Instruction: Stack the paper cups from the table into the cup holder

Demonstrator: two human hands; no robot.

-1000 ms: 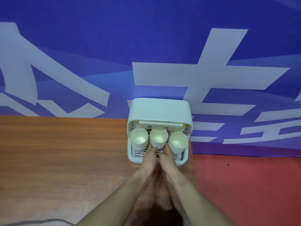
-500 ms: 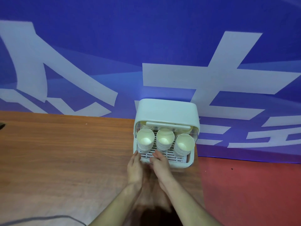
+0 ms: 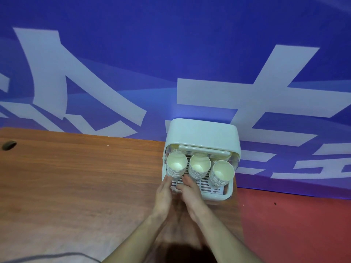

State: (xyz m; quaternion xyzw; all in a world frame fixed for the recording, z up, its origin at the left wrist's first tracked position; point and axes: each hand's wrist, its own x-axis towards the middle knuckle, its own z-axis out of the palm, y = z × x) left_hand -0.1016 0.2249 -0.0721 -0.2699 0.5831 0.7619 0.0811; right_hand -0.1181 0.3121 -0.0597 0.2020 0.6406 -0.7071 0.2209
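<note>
So the cup holder (image 3: 201, 133) — a pale boxy thing with a rounded hood — sits at the far right corner of the wooden table (image 3: 76, 177), backed up against a blue banner (image 3: 133, 54) with big white characters. Its slatted tray (image 3: 209, 186) sticks out toward the camera, and three stacks of paper cups lean on it, mouths facing up and forward: left stack (image 3: 176, 165), middle stack (image 3: 199, 166), right stack (image 3: 221, 172). They're side by side, nearly touching, and there's a bar handle (image 3: 204, 149) under the hood just behind them.

Both hands are at the front left of the tray, close together. The left hand (image 3: 164, 194) has its fingers fairly straight, tips up against the bottom of the left stack at the tray's corner. The right hand (image 3: 190, 192) lies on the tray's front edge, fingers relaxed and reaching toward the gap between the left and middle stacks — neither one is gripping anything as far as I can see.

Red floor (image 3: 294, 224) off to the right, and a dark cable (image 3: 47, 257) along the near table edge
</note>
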